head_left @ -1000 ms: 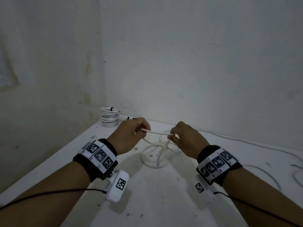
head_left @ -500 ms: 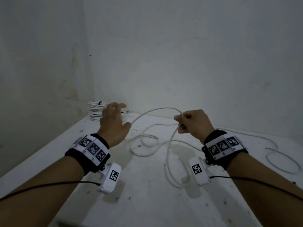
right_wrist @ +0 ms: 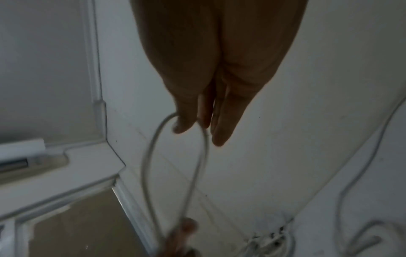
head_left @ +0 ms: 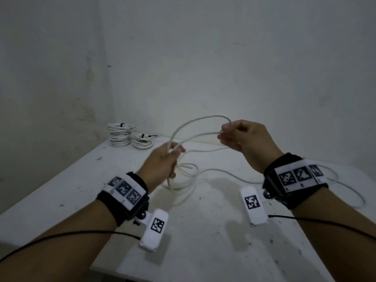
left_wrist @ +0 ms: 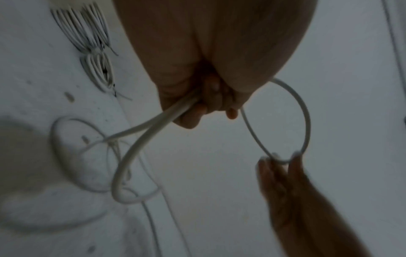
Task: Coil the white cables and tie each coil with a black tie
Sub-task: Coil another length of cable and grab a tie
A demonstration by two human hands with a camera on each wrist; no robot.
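Observation:
A loose white cable (head_left: 195, 137) runs in a raised loop between my two hands above the white table (head_left: 203, 231). My left hand (head_left: 162, 161) grips two strands of it where they cross; the left wrist view shows the fingers (left_wrist: 197, 111) curled round the strands of the cable (left_wrist: 142, 139). My right hand (head_left: 240, 137), higher and further right, pinches the far bend of the loop. The right wrist view shows the cable (right_wrist: 153, 156) hanging from that hand's fingertips (right_wrist: 184, 125). More of the cable lies in slack turns (head_left: 187, 180) on the table below my left hand.
Two finished coils with black ties, a tall stack (head_left: 120, 135) and a lower one (head_left: 142, 141), stand in the far left corner by the walls. Another white cable (head_left: 345, 192) trails over the table's right side. The table's near edge (head_left: 142, 275) is close.
My left hand has come back from the corner and taken hold of the cable. My right hand has risen a little, lifting the loop. The head view has shifted.

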